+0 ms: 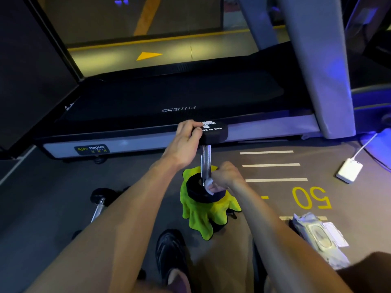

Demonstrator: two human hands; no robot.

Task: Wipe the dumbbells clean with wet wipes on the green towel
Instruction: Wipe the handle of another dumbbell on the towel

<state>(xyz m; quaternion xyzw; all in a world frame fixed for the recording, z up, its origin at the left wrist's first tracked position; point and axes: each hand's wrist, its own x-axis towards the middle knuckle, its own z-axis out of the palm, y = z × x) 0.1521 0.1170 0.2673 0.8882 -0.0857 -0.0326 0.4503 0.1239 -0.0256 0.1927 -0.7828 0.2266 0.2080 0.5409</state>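
A black dumbbell [205,159] with a chrome handle stands upright, its lower head resting on the bright green towel [203,216] draped over a low object. My left hand [187,142] grips the dumbbell's upper head from the left side. My right hand [224,176] pinches a white wet wipe [209,185] against the base of the handle, right where it meets the lower head. A second dumbbell [101,203] lies on the floor to the left, partly hidden behind my left forearm.
A pack of wet wipes [319,237] lies on the floor at the right. A white charger [349,170] with its cable sits farther right. A treadmill [169,98] runs across just behind the dumbbell. My black shoe [169,248] is near the towel.
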